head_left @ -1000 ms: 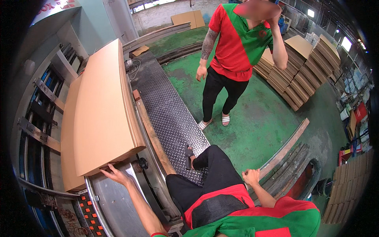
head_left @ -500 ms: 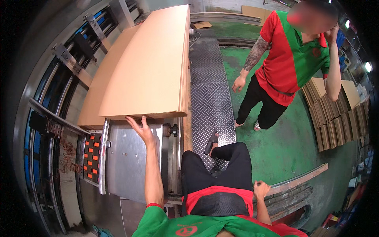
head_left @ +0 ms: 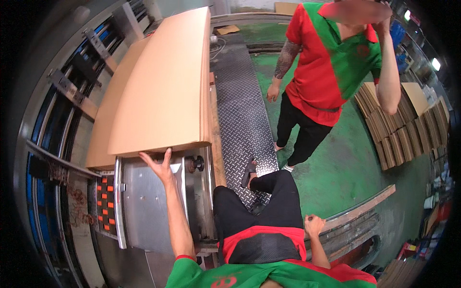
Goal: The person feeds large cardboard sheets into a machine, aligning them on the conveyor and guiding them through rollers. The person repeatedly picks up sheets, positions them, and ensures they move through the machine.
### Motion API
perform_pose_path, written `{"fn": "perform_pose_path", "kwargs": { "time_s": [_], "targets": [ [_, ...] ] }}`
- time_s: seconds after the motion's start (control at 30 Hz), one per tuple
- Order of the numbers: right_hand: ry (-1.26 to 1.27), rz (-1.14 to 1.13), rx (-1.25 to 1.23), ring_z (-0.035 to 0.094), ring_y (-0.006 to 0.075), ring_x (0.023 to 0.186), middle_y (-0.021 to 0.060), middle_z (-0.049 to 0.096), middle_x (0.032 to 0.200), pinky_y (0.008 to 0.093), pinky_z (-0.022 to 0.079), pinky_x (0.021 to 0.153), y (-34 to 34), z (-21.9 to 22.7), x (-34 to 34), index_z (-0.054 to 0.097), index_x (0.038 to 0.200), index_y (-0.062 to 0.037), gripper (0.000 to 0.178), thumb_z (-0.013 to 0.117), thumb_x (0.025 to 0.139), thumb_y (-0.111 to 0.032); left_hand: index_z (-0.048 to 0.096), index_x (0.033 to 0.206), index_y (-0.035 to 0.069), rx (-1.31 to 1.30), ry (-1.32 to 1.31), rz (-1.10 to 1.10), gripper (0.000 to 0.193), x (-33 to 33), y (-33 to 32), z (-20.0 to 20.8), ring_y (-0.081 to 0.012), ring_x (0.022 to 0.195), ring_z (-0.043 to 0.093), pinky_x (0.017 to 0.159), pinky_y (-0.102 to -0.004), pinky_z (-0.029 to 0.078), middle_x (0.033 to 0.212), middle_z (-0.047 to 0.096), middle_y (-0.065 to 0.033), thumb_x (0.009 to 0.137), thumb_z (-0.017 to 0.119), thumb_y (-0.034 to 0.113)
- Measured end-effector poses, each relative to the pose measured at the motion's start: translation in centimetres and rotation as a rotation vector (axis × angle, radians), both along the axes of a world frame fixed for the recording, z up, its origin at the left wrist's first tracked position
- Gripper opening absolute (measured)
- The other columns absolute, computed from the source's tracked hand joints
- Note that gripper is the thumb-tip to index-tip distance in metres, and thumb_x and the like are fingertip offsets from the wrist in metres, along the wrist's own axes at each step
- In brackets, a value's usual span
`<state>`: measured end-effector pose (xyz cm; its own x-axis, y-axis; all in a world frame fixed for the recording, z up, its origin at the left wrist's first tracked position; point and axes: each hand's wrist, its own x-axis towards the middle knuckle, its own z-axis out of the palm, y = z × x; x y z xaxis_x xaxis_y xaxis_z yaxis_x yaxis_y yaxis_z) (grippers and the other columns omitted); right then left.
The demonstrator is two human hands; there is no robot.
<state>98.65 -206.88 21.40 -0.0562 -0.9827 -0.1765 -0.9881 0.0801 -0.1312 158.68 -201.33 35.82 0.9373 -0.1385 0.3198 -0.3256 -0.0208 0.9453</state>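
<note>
A tall stack of tan cardboard sheets (head_left: 161, 86) lies at the left, slightly bowed on top. My left hand (head_left: 161, 169) is at its near edge, thumb and forefinger spread, fingertips touching the lower edge of the sheets; the other fingers are partly hidden. Below that hand is a bare metal machine plate (head_left: 144, 211) with a dark round knob (head_left: 196, 163) at its right. My right hand (head_left: 314, 224) is curled closed beside my right hip, near a long rail (head_left: 360, 209). A small dark spot shows in its grip, too small to name.
A co-worker (head_left: 331, 72) in red and green stands ahead on the right, one hand raised to the head. A diamond-plate walkway (head_left: 240, 110) runs beside the stack. Bundled cardboard (head_left: 403, 125) stands at far right. Machine rails (head_left: 72, 91) line the left.
The whole view has shifted slightly, so the stack and co-worker appear farther left. My left hand stays at the stack's edge, and my right hand remains curled by my hip.
</note>
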Motion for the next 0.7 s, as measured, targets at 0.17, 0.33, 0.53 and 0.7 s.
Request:
{"fn": "perform_pose_path", "kwargs": {
  "time_s": [0.17, 0.33, 0.53, 0.7],
  "targets": [
    [0.000, -0.004, 0.003, 0.067, 0.0339, 0.077, 0.0153, 0.072, 0.078, 0.0438, 0.036, 0.096, 0.10, -0.03, -0.06, 0.076, 0.079, -0.0071, 0.034, 0.062, 0.082, -0.038, 0.011, 0.157, 0.011, -0.074, -0.023, 0.008, 0.109, 0.09, -0.29, -0.25, -0.0260, 0.150, 0.007, 0.118, -0.0552, 0.013, 0.163, 0.003, -0.0129, 0.076, 0.084, 0.023],
    [-0.052, -0.024, 0.025, 0.068, 0.0337, 0.079, 0.0152, 0.072, 0.078, 0.0453, 0.036, 0.099, 0.13, 0.01, -0.15, 0.076, 0.079, -0.0080, 0.033, 0.062, 0.082, -0.038, 0.012, 0.157, 0.012, -0.079, -0.018, 0.021, 0.107, 0.27, -0.27, -0.32, -0.0253, 0.149, 0.009, 0.118, -0.0551, 0.014, 0.164, 0.005, -0.0098, 0.078, 0.083, 0.023],
    [-0.032, -0.031, 0.069, 0.068, 0.0336, 0.080, 0.0149, 0.072, 0.079, 0.0461, 0.034, 0.104, 0.06, -0.16, -0.30, 0.077, 0.081, -0.0098, 0.032, 0.063, 0.081, -0.039, 0.016, 0.156, 0.012, -0.085, -0.014, 0.033, 0.099, 0.32, -0.07, -0.58, -0.0263, 0.147, 0.017, 0.116, -0.0578, 0.016, 0.163, 0.006, -0.0081, 0.081, 0.080, 0.023],
    [-0.024, -0.022, 0.019, 0.067, 0.0333, 0.080, 0.0148, 0.072, 0.078, 0.0451, 0.035, 0.099, 0.15, -0.60, -0.36, 0.077, 0.080, -0.0103, 0.032, 0.065, 0.080, -0.040, 0.013, 0.157, 0.015, -0.134, -0.069, 0.044, 0.098, -0.11, -0.44, -0.41, -0.0299, 0.147, 0.018, 0.114, -0.0604, 0.020, 0.163, 0.003, -0.0103, 0.084, 0.078, 0.025]
  ]
}}
